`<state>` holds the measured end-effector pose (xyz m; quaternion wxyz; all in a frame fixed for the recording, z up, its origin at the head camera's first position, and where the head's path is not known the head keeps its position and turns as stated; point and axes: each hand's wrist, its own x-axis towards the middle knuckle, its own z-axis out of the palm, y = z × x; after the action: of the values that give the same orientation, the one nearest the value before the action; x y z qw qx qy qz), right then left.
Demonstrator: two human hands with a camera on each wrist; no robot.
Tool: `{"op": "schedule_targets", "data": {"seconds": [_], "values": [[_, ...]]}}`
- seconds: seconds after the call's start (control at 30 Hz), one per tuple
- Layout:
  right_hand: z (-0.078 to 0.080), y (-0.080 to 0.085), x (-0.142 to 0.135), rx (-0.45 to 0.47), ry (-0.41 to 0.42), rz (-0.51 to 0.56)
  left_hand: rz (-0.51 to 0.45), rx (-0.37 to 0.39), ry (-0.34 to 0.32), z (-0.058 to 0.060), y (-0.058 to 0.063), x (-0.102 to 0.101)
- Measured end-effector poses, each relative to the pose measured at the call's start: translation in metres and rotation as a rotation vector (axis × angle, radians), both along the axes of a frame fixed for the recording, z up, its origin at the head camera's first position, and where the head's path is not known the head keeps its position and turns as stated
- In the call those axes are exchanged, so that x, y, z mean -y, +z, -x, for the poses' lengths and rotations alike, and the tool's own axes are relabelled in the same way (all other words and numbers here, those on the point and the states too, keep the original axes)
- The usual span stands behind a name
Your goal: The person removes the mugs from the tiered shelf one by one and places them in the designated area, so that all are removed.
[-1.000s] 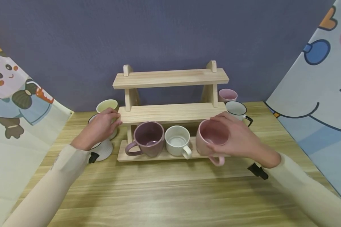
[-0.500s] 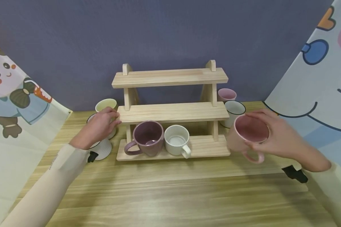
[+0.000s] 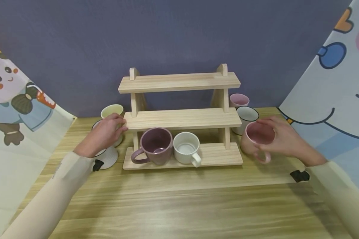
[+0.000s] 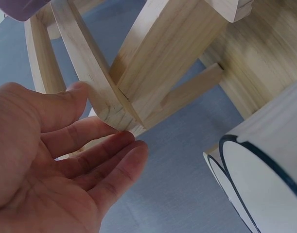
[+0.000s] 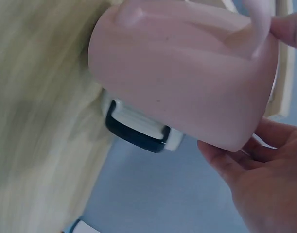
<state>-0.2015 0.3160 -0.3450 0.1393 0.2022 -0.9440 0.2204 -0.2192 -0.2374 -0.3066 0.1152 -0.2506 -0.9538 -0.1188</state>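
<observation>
At the left end of a three-tier wooden display rack, my left hand pinches the middle shelf. The left wrist view shows its thumb and fingers at the corner of the board. My right hand holds a pink mug by its rim, upright just right of the rack. Close up in the right wrist view, fingers and thumb span the mug's mouth. A purple mug and a small white ribbed cup stand side by side on the bottom shelf.
Behind the pink mug are a white mug with a dark rim and a smaller pink cup. Left of the rack stand a yellow-green cup and white cups, partly hidden by my left arm. A blue-grey wall rises behind.
My right hand has carried the pink mug off the bottom shelf to the right, then slightly back left and lower beside the rack. My left hand has stayed on the middle shelf.
</observation>
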Motion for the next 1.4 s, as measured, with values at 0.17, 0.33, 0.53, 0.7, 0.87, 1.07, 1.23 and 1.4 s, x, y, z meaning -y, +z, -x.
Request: {"op": "schedule_targets", "data": {"seconds": [0.17, 0.33, 0.53, 0.7, 0.87, 1.07, 1.23, 1.4], "values": [[0.008, -0.008, -0.002, -0.016, -0.010, -0.021, -0.004, -0.004, -0.010, 0.001, -0.001, 0.000], [0.012, -0.011, -0.002, 0.019, -0.028, -0.028, -0.009, -0.002, -0.006, 0.001, -0.001, 0.000], [0.015, -0.011, -0.004, 0.088, -0.049, -0.039, 0.002, 0.016, 0.014, -0.001, 0.000, 0.000], [0.016, -0.010, -0.007, 0.104, -0.030, -0.017, 0.005, 0.009, 0.009, -0.002, 0.001, -0.001], [0.018, -0.008, -0.010, 0.096, 0.014, 0.010, -0.002, -0.007, 0.003, -0.001, 0.000, -0.001], [0.016, -0.004, -0.009, 0.145, 0.021, 0.006, -0.002, -0.004, 0.008, -0.001, -0.001, 0.000], [0.016, 0.002, -0.006, 0.159, 0.033, 0.009, -0.005, -0.012, 0.006, -0.002, 0.000, 0.000], [0.016, 0.012, 0.004, 0.155, 0.062, 0.046, -0.003, -0.019, 0.004, -0.002, 0.000, -0.001]]}}
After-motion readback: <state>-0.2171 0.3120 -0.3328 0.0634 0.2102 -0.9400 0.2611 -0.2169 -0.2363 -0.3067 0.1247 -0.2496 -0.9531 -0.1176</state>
